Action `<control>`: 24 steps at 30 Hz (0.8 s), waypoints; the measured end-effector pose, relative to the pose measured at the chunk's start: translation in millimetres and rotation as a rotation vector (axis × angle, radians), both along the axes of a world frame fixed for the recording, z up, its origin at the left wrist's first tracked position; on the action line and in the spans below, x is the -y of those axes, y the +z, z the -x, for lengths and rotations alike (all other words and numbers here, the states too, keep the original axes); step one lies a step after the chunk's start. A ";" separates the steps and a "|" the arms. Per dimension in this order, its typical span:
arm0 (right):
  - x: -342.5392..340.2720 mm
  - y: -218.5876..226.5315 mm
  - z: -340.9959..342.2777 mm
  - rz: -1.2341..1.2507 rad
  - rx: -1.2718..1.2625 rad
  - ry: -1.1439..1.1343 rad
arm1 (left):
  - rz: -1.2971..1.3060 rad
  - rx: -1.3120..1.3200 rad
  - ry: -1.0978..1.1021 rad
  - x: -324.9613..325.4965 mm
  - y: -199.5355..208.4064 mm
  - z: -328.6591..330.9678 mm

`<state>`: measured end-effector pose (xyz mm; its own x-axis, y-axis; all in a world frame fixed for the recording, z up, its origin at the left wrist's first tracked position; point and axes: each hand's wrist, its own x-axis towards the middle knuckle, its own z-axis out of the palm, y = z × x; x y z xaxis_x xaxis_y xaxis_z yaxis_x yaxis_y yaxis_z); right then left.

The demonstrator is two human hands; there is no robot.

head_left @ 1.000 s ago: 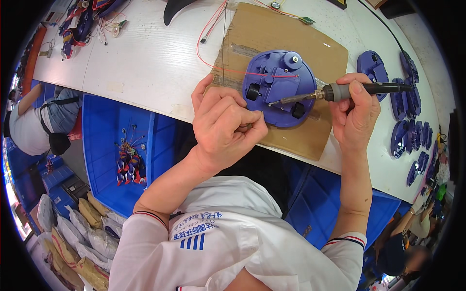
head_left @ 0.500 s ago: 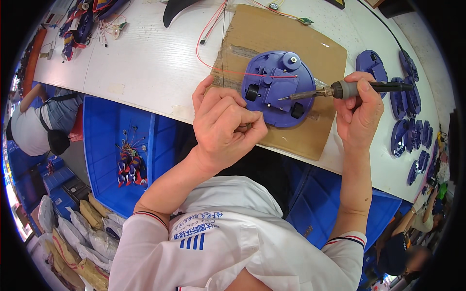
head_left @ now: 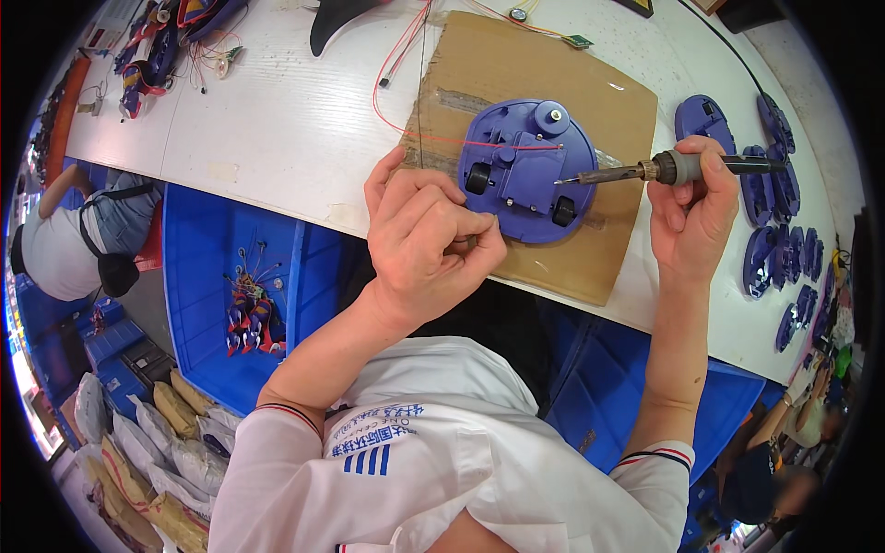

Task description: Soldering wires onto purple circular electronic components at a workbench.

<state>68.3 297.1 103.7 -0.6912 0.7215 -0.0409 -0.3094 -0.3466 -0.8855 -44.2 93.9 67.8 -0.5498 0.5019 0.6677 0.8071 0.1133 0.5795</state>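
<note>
A purple oval plastic base (head_left: 528, 170) with small black wheels lies on a brown cardboard sheet (head_left: 604, 97). A thin red wire (head_left: 442, 140) runs across the base to a point near its upper right. My right hand (head_left: 693, 207) grips a soldering iron (head_left: 678, 169) by its grey and black handle. Its tip is over the right part of the base, near the lower right wheel; whether it touches, I cannot tell. My left hand (head_left: 429, 240) is pinched closed at the base's lower left edge, and what its fingertips hold is hidden.
More purple bases (head_left: 705, 124) stand along the table's right side. Coloured toy parts with wires (head_left: 152, 69) lie at the far left, and a small green circuit board (head_left: 578, 41) at the back. Blue bins (head_left: 198, 276) sit below the white table's (head_left: 304, 111) near edge.
My right hand and the soldering iron have moved to the right, so the tip has drawn away from the middle of the base. My left hand stays almost still.
</note>
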 end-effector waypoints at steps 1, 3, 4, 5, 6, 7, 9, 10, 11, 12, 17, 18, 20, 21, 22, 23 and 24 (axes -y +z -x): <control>-0.9 0.7 -0.2 0.004 -0.008 -0.001 | 0.023 0.000 0.004 1.1 0.6 -0.6; -3.2 2.3 -1.0 0.013 -0.026 -0.003 | 0.070 -0.002 0.010 2.5 2.6 -2.2; -4.6 2.0 -0.7 0.012 -0.033 -0.002 | 0.069 -0.009 0.012 3.6 4.5 -2.1; -6.8 1.4 -1.5 0.022 -0.051 0.001 | 0.086 -0.020 0.013 4.6 7.9 -2.3; -9.5 0.9 -2.8 0.031 -0.070 0.005 | 0.103 -0.031 0.014 5.3 12.3 -2.4; -12.6 0.6 -4.2 0.040 -0.090 0.008 | 0.120 -0.043 0.016 5.2 17.2 -1.8; -17.9 2.7 -7.2 0.047 -0.117 0.013 | 0.149 -0.070 -0.016 2.8 27.9 2.0; -20.6 4.7 -9.3 0.065 -0.147 0.025 | 0.161 -0.084 -0.049 -0.1 34.5 4.3; -24.1 5.5 -10.7 0.083 -0.179 0.043 | 0.159 -0.092 -0.041 -6.4 41.5 4.4; -26.8 6.8 -11.5 0.100 -0.210 0.061 | 0.250 -0.076 -0.094 -15.0 48.8 3.3; -29.6 7.0 -16.5 0.159 -0.243 0.069 | 0.362 0.005 -0.311 -30.0 47.0 15.0; -31.1 7.0 -15.5 0.176 -0.239 0.062 | 0.372 0.031 -0.371 -32.1 45.3 18.7; -33.7 8.5 -13.5 0.183 -0.247 0.063 | 0.373 0.021 -0.347 -29.9 42.4 33.5; -33.7 8.4 -14.6 0.192 -0.241 0.064 | 0.374 0.026 -0.324 -25.3 40.2 40.7; -33.8 8.0 -15.8 0.202 -0.233 0.065 | 0.375 0.031 -0.302 -21.5 38.3 46.1; -33.6 7.3 -17.1 0.212 -0.224 0.065 | 0.376 0.039 -0.281 -20.0 37.0 47.6; -34.3 7.3 -18.0 0.212 -0.221 0.055 | 0.377 0.041 -0.291 -22.8 38.3 44.7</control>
<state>86.3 331.4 111.1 -0.7378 0.6744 -0.0307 -0.4624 -0.5379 -0.7049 -88.9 116.8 106.1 -0.3726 0.8419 0.3903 0.8140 0.0944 0.5732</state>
